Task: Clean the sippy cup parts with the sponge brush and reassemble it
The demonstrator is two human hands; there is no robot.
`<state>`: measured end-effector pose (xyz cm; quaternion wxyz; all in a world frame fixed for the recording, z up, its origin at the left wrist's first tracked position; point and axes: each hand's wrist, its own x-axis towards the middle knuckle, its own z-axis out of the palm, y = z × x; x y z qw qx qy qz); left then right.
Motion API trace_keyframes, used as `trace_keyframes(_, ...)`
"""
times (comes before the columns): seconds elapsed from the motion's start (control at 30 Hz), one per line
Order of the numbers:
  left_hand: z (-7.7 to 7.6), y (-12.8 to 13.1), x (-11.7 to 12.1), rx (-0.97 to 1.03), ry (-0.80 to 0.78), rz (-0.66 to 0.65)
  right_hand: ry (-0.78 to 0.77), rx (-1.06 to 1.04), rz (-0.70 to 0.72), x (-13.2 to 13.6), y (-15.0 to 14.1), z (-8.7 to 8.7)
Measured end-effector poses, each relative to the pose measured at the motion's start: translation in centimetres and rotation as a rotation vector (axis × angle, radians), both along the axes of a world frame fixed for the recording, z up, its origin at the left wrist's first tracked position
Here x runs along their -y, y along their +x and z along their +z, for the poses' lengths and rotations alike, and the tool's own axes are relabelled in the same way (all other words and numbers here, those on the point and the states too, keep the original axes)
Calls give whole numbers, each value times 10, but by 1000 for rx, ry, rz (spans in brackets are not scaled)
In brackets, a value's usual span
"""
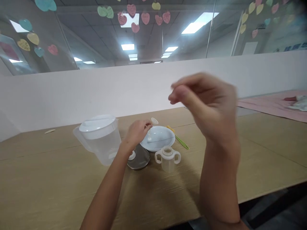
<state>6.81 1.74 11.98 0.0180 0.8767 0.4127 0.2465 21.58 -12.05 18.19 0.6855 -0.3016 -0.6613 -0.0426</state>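
Note:
My left hand (139,131) pinches a small white, round, slotted disc (154,121) at its edge, above the far rim of a white bowl (169,146). A small white piece (149,139) lies in the bowl. My right hand (206,102) is raised high on the right, close to the camera and slightly blurred. Its thumb and fingers are pressed together, and whatever may be between them cannot be made out. In front of the bowl stands an open, translucent two-handled baby cup (168,161). A dark grey lid with a white knob (139,159) sits beside it, partly behind my left forearm.
A translucent lidded pitcher (103,140) stands left of the bowl. Behind the bowl's right side lies a green and yellow brush (182,142). A flat pale piece (50,131) is at the far left, and a pink cloth (273,105) at the far right. A white wall (144,92) backs the table.

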Motion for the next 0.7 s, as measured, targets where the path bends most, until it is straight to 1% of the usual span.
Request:
trace_keyframes(0.03,1,-1,0,37,20,-27,-141,57,-61,-10,6,-1)
trace_keyframes(0.1,2,-3,-1,162,18,-83,-489,251,-124,-34,20,-8)
trace_keyframes(0.17,3,-4,-2,297,-46,-136,-810,429,-111,-58,29,-19)
trace_keyframes(0.2,3,-4,-2,346,-93,-168,-919,484,-69,-69,31,-24)
trace_keyframes(0.23,3,-4,-2,379,-140,-204,-983,512,-1,-78,32,-28)
trace_keyframes(0.3,3,-3,-3,419,-211,-264,-1000,496,127,-94,28,-34)
trace_keyframes(0.37,1,-2,-5,464,-242,-291,-951,422,176,-105,23,-38)
trace_keyframes(0.43,-1,-1,-7,517,-233,-280,-912,336,192,-111,20,-40)
trace_keyframes(0.53,-2,-1,-8,555,-211,-244,-900,224,209,-117,19,-43)
trace_keyframes(0.7,-4,0,-8,604,-239,-186,-851,93,182,-125,16,-47)
